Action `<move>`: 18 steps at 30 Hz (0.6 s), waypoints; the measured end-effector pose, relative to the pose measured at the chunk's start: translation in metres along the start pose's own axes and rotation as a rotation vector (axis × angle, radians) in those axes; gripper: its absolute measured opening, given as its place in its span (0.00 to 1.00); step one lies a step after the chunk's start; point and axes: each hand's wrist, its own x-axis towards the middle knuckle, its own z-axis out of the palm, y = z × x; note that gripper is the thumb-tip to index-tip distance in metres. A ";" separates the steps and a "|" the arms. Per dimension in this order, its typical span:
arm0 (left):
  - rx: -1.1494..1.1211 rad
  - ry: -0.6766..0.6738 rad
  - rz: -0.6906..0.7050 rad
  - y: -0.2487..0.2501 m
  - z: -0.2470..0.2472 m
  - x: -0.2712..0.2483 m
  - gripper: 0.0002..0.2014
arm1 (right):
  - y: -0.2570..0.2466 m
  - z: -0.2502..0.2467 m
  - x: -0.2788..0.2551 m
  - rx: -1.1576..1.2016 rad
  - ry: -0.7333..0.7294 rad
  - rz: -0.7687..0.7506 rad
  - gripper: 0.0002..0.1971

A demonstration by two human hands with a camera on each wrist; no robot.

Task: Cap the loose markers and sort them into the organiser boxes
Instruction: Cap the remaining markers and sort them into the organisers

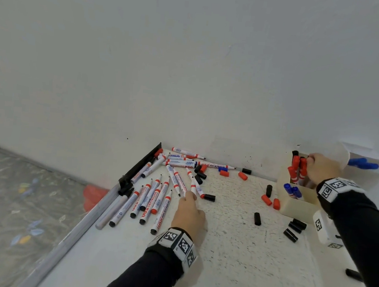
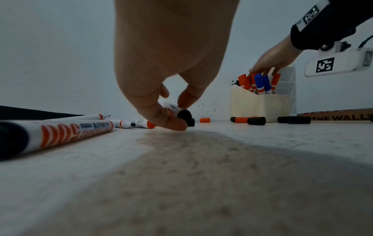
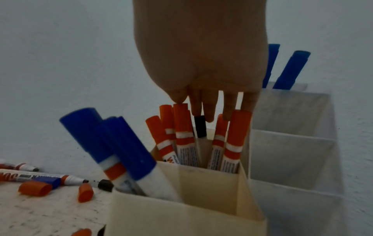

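Several uncapped white markers [image 1: 153, 197] lie fanned out on the speckled table [image 1: 231, 251], with black caps [image 1: 257, 219] and red caps [image 1: 266, 199] scattered around them. My left hand [image 1: 188, 197] [image 2: 180, 112] reaches down to the table, and its thumb and a finger pinch the black end of one marker [image 1: 194, 187] [image 2: 171, 109]. My right hand [image 1: 310, 160] [image 3: 201, 108] hovers over the cream organiser box [image 1: 298, 206] [image 3: 181, 215]. Its straight fingertips touch the tops of the red-capped markers [image 3: 181, 121] standing in the rear compartment. Blue-capped markers [image 3: 113, 143] lean in the front one.
A pale organiser [image 3: 292, 143] holding blue markers [image 1: 362, 163] stands against the wall right of the cream box. A black strip [image 1: 139, 168] lies along the table's left edge, with floor beyond it. More black caps [image 1: 295, 227] lie in front of the box.
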 end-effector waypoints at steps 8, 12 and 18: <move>-0.043 -0.014 0.038 0.003 -0.002 0.002 0.21 | -0.008 -0.001 -0.014 -0.113 0.113 -0.043 0.17; -0.050 -0.037 0.056 0.005 -0.003 -0.001 0.23 | -0.043 -0.015 -0.049 0.221 0.066 -0.209 0.09; -0.111 -0.051 0.085 0.006 -0.006 -0.003 0.27 | -0.068 0.006 -0.105 0.051 -0.684 -0.147 0.13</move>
